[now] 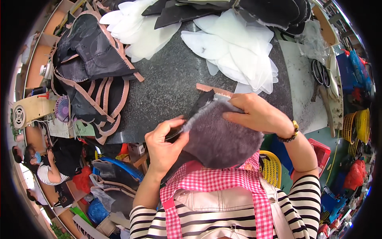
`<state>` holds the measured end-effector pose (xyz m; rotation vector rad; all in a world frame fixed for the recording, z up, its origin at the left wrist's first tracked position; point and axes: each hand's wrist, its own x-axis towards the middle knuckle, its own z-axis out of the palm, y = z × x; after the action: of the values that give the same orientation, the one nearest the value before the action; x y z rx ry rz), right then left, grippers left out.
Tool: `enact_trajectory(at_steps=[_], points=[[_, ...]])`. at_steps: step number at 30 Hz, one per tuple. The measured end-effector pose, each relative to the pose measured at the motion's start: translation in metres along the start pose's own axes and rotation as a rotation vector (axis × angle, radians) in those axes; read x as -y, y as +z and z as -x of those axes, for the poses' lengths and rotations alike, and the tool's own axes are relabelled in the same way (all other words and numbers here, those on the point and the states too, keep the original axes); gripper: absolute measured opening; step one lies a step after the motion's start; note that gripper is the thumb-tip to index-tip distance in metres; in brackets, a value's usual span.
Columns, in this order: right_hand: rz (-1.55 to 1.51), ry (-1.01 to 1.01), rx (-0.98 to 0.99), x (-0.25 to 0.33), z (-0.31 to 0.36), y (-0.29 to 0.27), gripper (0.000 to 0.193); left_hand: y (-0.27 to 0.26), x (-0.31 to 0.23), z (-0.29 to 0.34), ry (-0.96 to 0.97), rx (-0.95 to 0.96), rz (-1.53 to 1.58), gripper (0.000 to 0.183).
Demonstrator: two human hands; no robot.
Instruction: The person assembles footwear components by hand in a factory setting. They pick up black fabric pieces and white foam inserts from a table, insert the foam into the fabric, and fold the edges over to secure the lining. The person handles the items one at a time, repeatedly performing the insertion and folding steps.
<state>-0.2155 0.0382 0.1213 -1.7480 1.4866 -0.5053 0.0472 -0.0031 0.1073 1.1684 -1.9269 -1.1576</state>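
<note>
Pinches the left edge of a grey furry piece (227,137) between the left fingers (171,123); grips its top right edge with the right fingers (235,118). Holds it over the near edge of the bench (159,87). Has white sheets (238,49) beyond, trimmed dark pieces (89,47) leftward, scissors (320,73) rightward.

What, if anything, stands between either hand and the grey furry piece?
Nothing visible: the left hand pinches the left edge of the grey furry piece, and the right hand grips its upper right edge. The white sheets lie beyond it on the dark tabletop, not in between.
</note>
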Motion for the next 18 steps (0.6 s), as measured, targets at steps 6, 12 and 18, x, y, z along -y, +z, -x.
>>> enact_trajectory(at_steps=[6,12,18], points=[[0.170,0.156,-0.081,0.006,-0.021,0.014,0.025,-0.009,0.007,-0.013,-0.114,0.269,0.273,0.017],[0.112,0.113,-0.062,0.003,-0.025,0.008,0.028,-0.015,0.005,-0.018,-0.111,0.341,0.228,0.015],[0.291,0.194,-0.041,0.000,-0.036,0.018,0.026,-0.013,0.003,-0.020,-0.005,0.427,0.161,0.017]])
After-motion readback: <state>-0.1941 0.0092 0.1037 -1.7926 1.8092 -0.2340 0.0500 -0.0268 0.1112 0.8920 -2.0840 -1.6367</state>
